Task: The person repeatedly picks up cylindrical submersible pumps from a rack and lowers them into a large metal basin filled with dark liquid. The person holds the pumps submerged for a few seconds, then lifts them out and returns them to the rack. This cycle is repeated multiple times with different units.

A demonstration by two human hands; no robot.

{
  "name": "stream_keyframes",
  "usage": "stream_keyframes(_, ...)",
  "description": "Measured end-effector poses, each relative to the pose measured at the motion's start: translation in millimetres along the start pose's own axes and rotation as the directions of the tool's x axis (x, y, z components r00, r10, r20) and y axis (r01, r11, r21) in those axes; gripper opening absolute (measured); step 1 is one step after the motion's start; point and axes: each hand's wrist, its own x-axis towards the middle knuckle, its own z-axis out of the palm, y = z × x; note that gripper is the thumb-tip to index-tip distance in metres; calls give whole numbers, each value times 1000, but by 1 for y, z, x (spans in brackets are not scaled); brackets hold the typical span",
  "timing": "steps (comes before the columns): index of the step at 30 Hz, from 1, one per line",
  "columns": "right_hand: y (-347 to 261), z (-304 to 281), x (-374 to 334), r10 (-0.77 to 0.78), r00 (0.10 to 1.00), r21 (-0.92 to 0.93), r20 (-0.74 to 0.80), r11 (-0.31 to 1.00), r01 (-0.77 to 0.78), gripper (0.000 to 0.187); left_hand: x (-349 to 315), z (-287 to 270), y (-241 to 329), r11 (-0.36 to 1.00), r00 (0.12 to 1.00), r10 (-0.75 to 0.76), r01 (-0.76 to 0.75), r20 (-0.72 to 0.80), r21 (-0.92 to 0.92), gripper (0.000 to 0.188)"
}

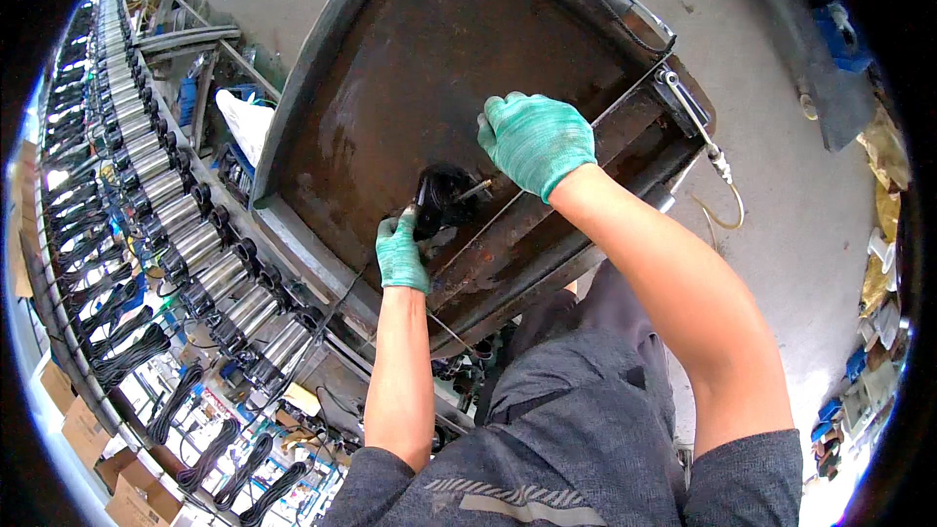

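Observation:
My left hand point(400, 256), in a green knit glove, is closed on the near side of a dark rounded part point(441, 197). A thin pale stub point(475, 191) sticks out of the part to the right. Both are over a rusty brown metal tub point(410, 59) with a raised grey rim. My right hand point(539, 143), gloved the same way, is raised above the tub to the right of the stub. Its fingers are curled in; what they hold, if anything, is hidden. A thin straight line point(621, 109) runs across the tub and passes behind this hand.
Along the left stands a rack of silver cylinders point(161, 176) with black ends. Bundles of black cable point(132, 356) hang beyond it. A silver tool with a hose point(688, 117) lies on the tub's right edge. Cardboard boxes point(137, 498) stand lower left.

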Motion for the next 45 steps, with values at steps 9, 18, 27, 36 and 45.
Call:
stream_keyframes(9,11,13,-4,-143,963,48,-230,986,158,18,23,-17,-1,945,959,-273,253,74,207,33)
stream_keyframes(18,18,14,-5,-190,960,116,-205,969,216,19,5,-31,-7,949,942,-312,302,127,94,28)
stream_keyframes(27,20,10,-6,-214,954,143,-209,959,246,18,11,-41,-11,969,965,-246,246,88,6,29)
stream_keyframes(36,22,11,-7,-224,946,153,-234,952,264,19,1,-25,-4,976,977,-204,208,67,-63,28)
stream_keyframes(45,21,14,-7,-218,949,143,-228,957,254,17,15,-38,-18,980,977,-199,199,73,-2,39)
